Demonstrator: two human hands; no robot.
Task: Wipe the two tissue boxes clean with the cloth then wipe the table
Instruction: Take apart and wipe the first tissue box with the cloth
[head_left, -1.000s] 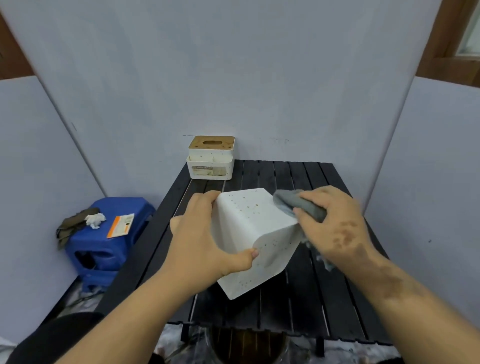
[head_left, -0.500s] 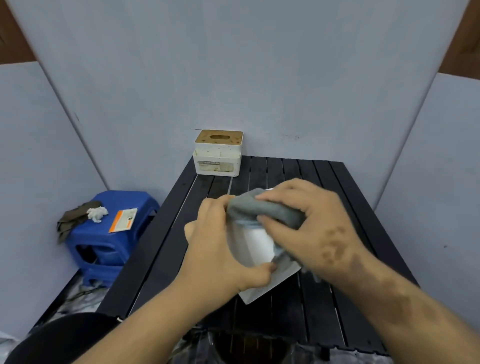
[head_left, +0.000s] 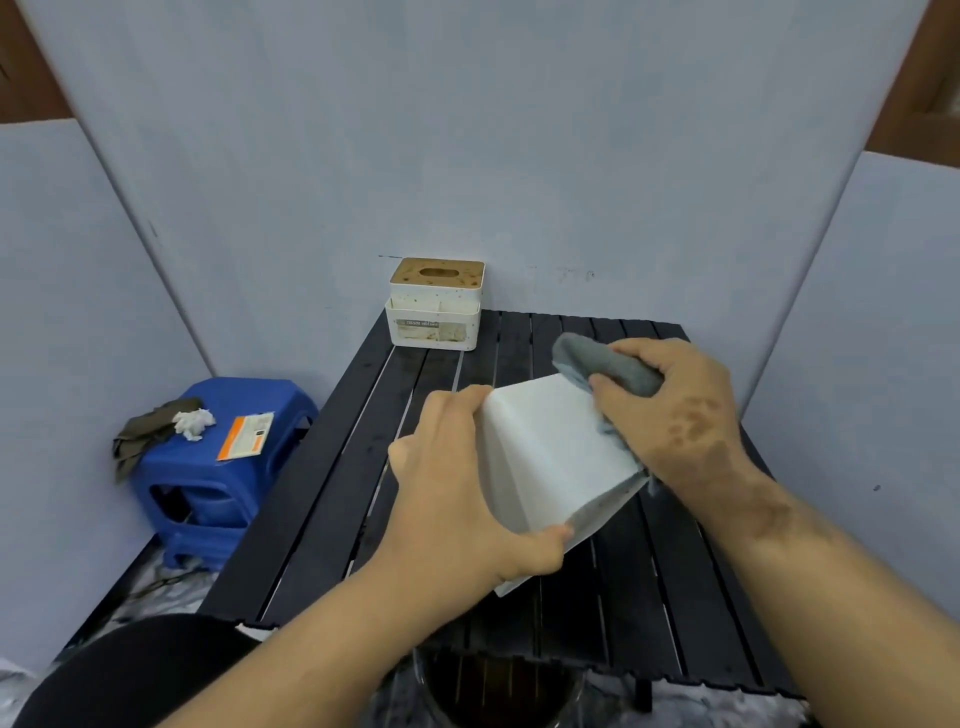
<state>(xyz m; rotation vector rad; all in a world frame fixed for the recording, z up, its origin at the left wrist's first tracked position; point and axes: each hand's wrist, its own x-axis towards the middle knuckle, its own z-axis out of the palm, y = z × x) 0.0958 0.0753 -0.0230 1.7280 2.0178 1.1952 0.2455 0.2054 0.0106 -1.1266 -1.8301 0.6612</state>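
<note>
A white tissue box (head_left: 550, 452) is held tilted above the middle of the dark slatted bench (head_left: 332, 499), clear of its surface, with plain faces turned up toward the camera. It is gripped by the left hand (head_left: 457, 499), the fingers curled over its far left edge and the thumb pressed along the near lower edge. The grey cloth (head_left: 602, 364) is bunched in the right hand (head_left: 675, 415), whose fingers are curled round it, and is pressed against the box's upper right corner and right side. The box is judged to be light and stiff, a hollow plastic shell with smooth and probably slippery faces; since it is carried easily on one hand, little weight is suggested. It is best held at opposing edges or corners, as here, so that the flat faces are left free for wiping and the pressure of the cloth is resisted. The cloth is soft and limp, conforms to corners, and is best kept balled in the palm. By count, two tissue boxes are seen: the one in hand and a second tissue box (head_left: 435, 306) with a wooden slotted lid, standing upright at the far left corner of the bench, well apart from the hands and visibly speckled. One cloth is in use. Beside the bench stands one blue stool (head_left: 208, 499), on which a dark rag, a crumpled white tissue and an orange-and-white packet are lying.
</note>
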